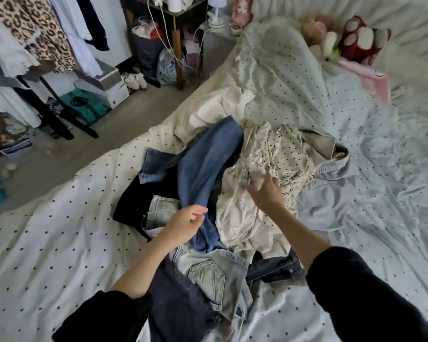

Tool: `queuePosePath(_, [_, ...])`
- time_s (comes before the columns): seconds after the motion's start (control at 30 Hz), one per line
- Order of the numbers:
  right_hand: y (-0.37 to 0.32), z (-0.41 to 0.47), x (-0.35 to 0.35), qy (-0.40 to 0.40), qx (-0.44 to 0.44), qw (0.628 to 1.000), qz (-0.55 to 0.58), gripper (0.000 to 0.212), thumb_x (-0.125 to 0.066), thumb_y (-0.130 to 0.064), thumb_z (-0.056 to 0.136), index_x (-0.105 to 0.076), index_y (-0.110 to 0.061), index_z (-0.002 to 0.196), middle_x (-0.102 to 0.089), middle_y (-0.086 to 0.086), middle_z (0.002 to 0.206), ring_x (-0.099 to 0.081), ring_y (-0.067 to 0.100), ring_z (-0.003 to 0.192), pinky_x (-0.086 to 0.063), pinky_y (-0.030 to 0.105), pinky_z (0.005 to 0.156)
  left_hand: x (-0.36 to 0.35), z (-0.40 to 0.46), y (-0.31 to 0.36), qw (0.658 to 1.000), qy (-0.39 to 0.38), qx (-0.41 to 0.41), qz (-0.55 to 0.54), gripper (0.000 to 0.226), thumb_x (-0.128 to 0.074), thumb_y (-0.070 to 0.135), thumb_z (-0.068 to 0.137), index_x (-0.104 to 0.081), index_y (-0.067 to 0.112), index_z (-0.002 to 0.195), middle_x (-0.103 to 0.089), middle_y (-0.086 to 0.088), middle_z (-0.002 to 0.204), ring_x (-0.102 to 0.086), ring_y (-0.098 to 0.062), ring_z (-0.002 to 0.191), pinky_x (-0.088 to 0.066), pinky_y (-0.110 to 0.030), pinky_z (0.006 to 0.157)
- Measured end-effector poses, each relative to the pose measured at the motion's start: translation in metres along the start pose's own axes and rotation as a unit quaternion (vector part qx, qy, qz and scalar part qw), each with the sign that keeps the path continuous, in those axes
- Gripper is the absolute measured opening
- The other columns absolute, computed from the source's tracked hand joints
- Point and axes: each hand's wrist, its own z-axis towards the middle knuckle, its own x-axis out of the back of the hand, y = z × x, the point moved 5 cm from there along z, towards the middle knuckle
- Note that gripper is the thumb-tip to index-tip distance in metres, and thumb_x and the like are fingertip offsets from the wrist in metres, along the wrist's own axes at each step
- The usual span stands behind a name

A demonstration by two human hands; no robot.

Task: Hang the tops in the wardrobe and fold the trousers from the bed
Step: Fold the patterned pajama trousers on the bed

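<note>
A heap of clothes lies in the middle of the dotted bed (47, 243). Mid-blue jeans (203, 164) stretch across the heap, with pale washed jeans (208, 275) and dark denim (178, 304) at the near end. A cream printed top (245, 206) and a cream dotted garment (284, 149) lie to the right, a grey garment (331, 166) beyond them. My left hand (183, 224) has loosely curled fingers at the edge of the mid-blue jeans. My right hand (267, 191) is spread flat, fingers straight, over the cream printed top.
A clothes rail with hung tops, one leopard print (35, 33), stands at the far left above boxes (101, 87) on the floor. A wooden side table (176, 45) with cables stands by the bed. Plush toys (356, 38) sit at the bed's head.
</note>
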Motion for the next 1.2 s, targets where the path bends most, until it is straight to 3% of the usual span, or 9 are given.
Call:
queuePosePath(0.13, [0.010, 0.028, -0.007, 0.067, -0.044, 0.994, 0.073, 0.026, -0.051, -0.025, 0.095, -0.054, -0.008, 0.116, -0.061, 0.009, 0.097, -0.060, 0.024, 0.080, -0.049, 0.032, 0.067, -0.006, 0.025, -0.007, 1.000, -0.010, -0.011, -0.003, 0.029, -0.043, 0.017, 0.098, -0.055, 0.018, 0.124, -0.058, 0.002, 0.125, -0.054, -0.008, 0.110, -0.039, -0.016, 0.086])
queuePosePath(0.23, [0.012, 0.022, -0.011, 0.086, -0.008, 0.987, 0.138, 0.022, -0.051, -0.017, 0.096, -0.057, -0.009, 0.077, -0.052, 0.001, 0.063, -0.041, 0.012, 0.050, -0.034, 0.022, 0.047, -0.013, 0.031, -0.005, 1.000, -0.012, -0.015, -0.011, 0.032, -0.046, 0.016, 0.097, -0.052, 0.016, 0.128, -0.054, -0.001, 0.131, -0.053, -0.011, 0.114, -0.040, -0.017, 0.089])
queuePosePath(0.4, [0.030, -0.028, 0.004, 0.011, 0.052, 0.980, 0.192, 0.019, -0.063, -0.019, 0.089, -0.067, -0.001, 0.083, -0.061, 0.010, 0.065, -0.042, 0.011, 0.048, -0.036, 0.017, 0.043, -0.020, 0.045, 0.036, 0.996, 0.051, -0.027, -0.070, 0.046, -0.050, 0.032, 0.095, -0.045, 0.012, 0.136, -0.048, -0.004, 0.138, -0.047, -0.014, 0.124, -0.038, -0.023, 0.095])
queuePosePath(0.5, [0.044, -0.061, 0.022, -0.029, 0.099, 0.980, 0.171, 0.018, -0.067, -0.016, 0.086, -0.070, 0.002, 0.086, -0.070, 0.016, 0.082, -0.060, 0.023, 0.064, -0.052, 0.028, 0.064, -0.038, 0.057, 0.076, 0.997, 0.019, -0.019, -0.077, 0.065, -0.052, 0.055, 0.086, -0.042, 0.019, 0.139, -0.045, 0.001, 0.142, -0.042, -0.011, 0.127, -0.034, -0.023, 0.096])
queuePosePath(0.6, [0.060, -0.090, 0.042, -0.054, 0.123, 0.976, 0.171, 0.020, -0.068, -0.016, 0.085, -0.070, 0.004, 0.087, -0.070, 0.014, 0.086, -0.062, 0.007, 0.066, -0.049, 0.013, 0.065, -0.066, 0.054, 0.114, 1.000, 0.005, -0.008, 0.014, 0.081, -0.058, 0.062, 0.079, -0.036, 0.014, 0.141, -0.045, -0.002, 0.142, -0.043, -0.021, 0.130, -0.038, -0.039, 0.105])
queuePosePath(0.8, [0.100, -0.126, 0.071, -0.078, 0.113, 0.982, 0.132, 0.024, -0.066, -0.021, 0.086, -0.069, 0.001, 0.096, -0.070, 0.011, 0.100, -0.065, 0.019, 0.085, -0.053, 0.022, 0.075, -0.100, 0.011, 0.141, 0.997, 0.052, 0.013, 0.056, 0.012, -0.063, 0.033, 0.085, -0.053, 0.026, 0.089, -0.060, 0.008, 0.081, -0.058, -0.012, 0.073, -0.040, -0.026, 0.058])
queuePosePath(1.0, [0.155, -0.186, 0.088, -0.137, 0.096, 0.972, 0.166, 0.023, -0.067, -0.021, 0.086, -0.068, 0.000, 0.094, -0.065, 0.002, 0.092, -0.059, 0.010, 0.079, -0.046, 0.012, 0.070, -0.123, -0.063, 0.171, 0.984, 0.095, -0.095, 0.117, 0.016, -0.066, 0.022, 0.080, -0.070, 0.012, 0.092, -0.059, -0.004, 0.103, -0.054, -0.018, 0.094, -0.044, -0.030, 0.082])
queuePosePath(1.1, [0.182, -0.215, 0.105, -0.118, 0.097, 0.968, 0.196, 0.018, -0.066, -0.012, 0.086, -0.068, 0.003, 0.097, -0.068, 0.008, 0.091, -0.062, 0.013, 0.080, -0.049, 0.018, 0.076, -0.140, -0.102, 0.200, 0.980, 0.071, -0.169, 0.075, 0.007, -0.063, 0.013, 0.084, -0.067, 0.011, 0.090, -0.065, -0.001, 0.088, -0.054, -0.013, 0.076, -0.037, -0.010, 0.062])
queuePosePath(1.2, [0.213, -0.245, 0.128, -0.093, 0.094, 0.957, 0.257, 0.006, -0.063, -0.006, 0.087, -0.066, -0.002, 0.090, -0.061, 0.001, 0.076, -0.054, 0.003, 0.065, -0.041, 0.009, 0.061, -0.162, -0.143, 0.231, 0.975, 0.063, -0.211, 0.037, 0.004, -0.061, 0.010, 0.087, -0.064, 0.009, 0.083, -0.064, -0.001, 0.077, -0.056, -0.014, 0.069, -0.036, -0.011, 0.057])
